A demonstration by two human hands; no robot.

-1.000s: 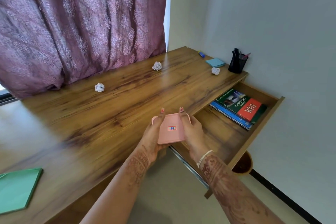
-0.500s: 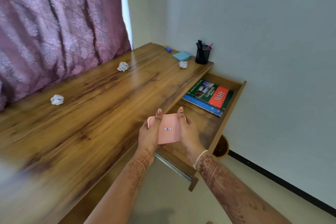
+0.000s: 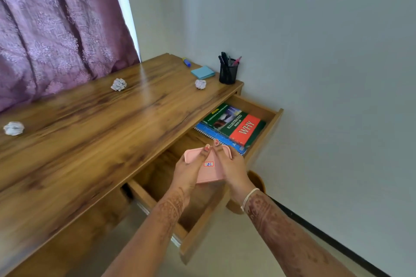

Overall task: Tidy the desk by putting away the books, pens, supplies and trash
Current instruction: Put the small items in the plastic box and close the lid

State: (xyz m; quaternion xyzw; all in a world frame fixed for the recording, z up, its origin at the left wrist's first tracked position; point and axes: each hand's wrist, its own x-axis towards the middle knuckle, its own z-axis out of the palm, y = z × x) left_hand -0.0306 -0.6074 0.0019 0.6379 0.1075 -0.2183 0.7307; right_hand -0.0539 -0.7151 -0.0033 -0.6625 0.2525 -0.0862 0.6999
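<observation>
Left hand (image 3: 186, 170) and right hand (image 3: 231, 166) gripping smooth pink rectangular case (image 3: 208, 167), fingers wrapping its sides, hovering over open wooden drawer (image 3: 265, 129); glossy books (image 3: 234, 125) lying beyond fingertips.

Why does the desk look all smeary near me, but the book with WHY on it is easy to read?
In the head view the camera is moving, so the near desk top blurs, while the book in the open drawer stays sharp. A pale glare streak crosses the desk, and the wide lens tilts the wall.
</observation>
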